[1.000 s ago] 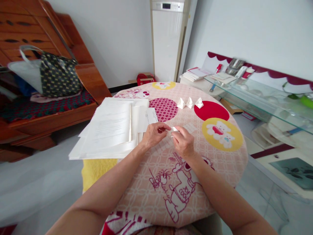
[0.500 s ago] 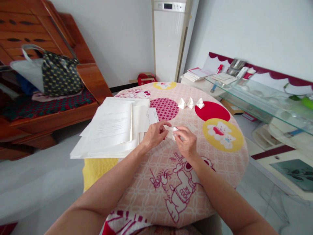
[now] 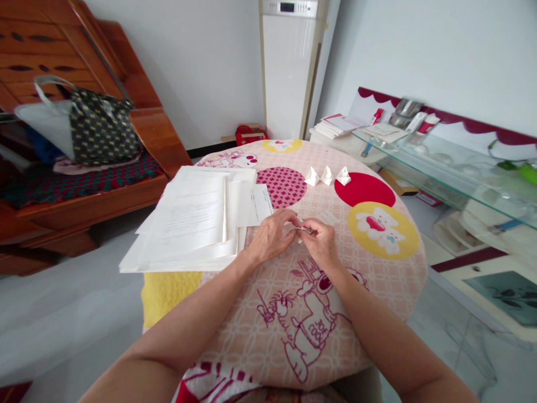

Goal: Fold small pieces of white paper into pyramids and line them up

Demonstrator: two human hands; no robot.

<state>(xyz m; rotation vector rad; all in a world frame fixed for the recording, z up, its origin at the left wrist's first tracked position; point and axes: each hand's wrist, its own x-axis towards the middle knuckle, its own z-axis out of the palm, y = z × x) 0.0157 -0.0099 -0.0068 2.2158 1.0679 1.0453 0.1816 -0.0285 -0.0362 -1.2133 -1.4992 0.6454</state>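
Note:
Over the middle of the round table my left hand (image 3: pixel 276 235) and my right hand (image 3: pixel 320 242) meet, fingertips nearly touching. Between them is a small piece of folded white paper (image 3: pixel 300 228), mostly hidden by the fingers. Both hands are closed on it, the left from one side and the right from the other. Three small folded paper shapes (image 3: pixel 326 176) stand in a row farther back, beside a red circle on the cloth. Left of my hands lies a stack of paper sheets (image 3: pixel 180 210), some printed, with a small printed slip (image 3: pixel 260 202) at its right edge.
A patterned pink tablecloth (image 3: pixel 268 313) covers the table. At the right stands a glass shelf (image 3: pixel 453 173) with cups and papers. A wooden bench (image 3: pixel 90 196) with a dotted bag (image 3: pixel 103 126) is at the left. A tall white air conditioner (image 3: pixel 289 73) stands behind.
My fingers have come closer together around the folded paper, which now shows less of itself. The row of folded shapes and the paper stack stay put.

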